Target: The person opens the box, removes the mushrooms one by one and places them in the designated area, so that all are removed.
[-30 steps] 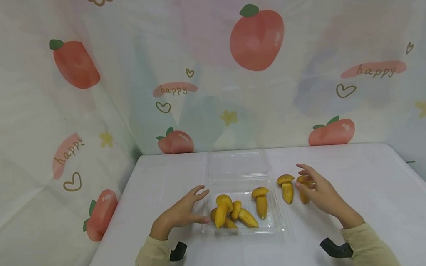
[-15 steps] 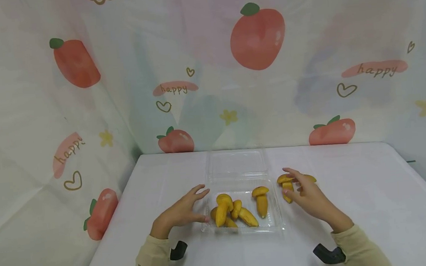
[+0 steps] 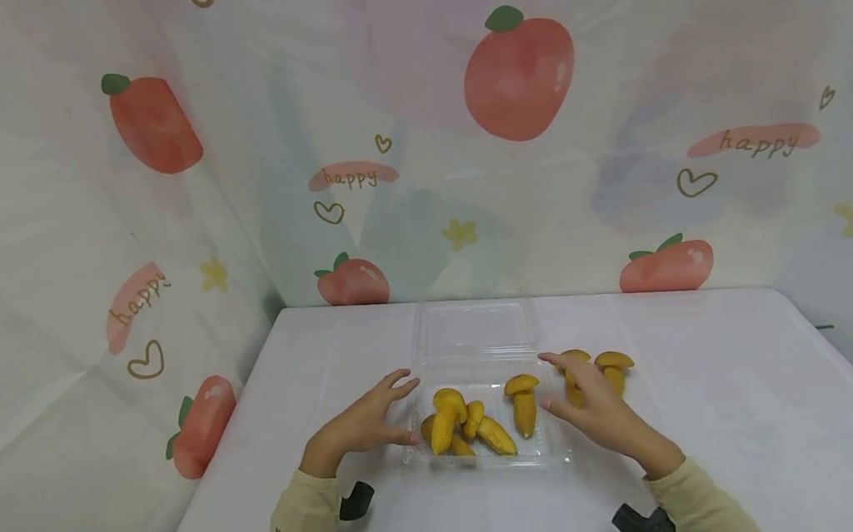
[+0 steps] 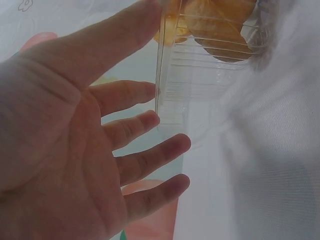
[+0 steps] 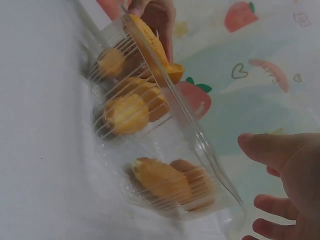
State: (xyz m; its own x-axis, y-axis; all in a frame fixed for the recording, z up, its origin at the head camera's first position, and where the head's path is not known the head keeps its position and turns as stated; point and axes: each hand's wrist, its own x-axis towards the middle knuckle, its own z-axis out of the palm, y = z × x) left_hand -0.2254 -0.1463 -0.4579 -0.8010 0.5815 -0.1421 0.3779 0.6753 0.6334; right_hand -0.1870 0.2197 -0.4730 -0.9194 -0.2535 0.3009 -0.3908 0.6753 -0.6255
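A clear plastic clamshell box [image 3: 497,394] lies with its lid [image 3: 474,329] folded back. Inside are several yellow mushrooms, among them one leaning on the pile [image 3: 449,419] at the left and a single mushroom [image 3: 524,409] at the right. My left hand [image 3: 359,421] is at the box's left side, fingers spread; in the left wrist view the thumb and some fingertips meet the rim. Beside the right wall is my right hand [image 3: 595,407], its fingers parted and nothing held. In the right wrist view, thumb and fingers [image 5: 272,205] appear apart from the rim.
Two more mushrooms stand out on the white table [image 3: 746,408] behind the right hand: one mushroom [image 3: 575,356] partly hidden by it, and another mushroom [image 3: 614,362] farther right. A printed cloth [image 3: 542,207] hangs along the back and left edges.
My right hand has moved left, from over the loose mushrooms to the right side of the box. The farther loose mushroom is now uncovered. The left hand has stayed in place.
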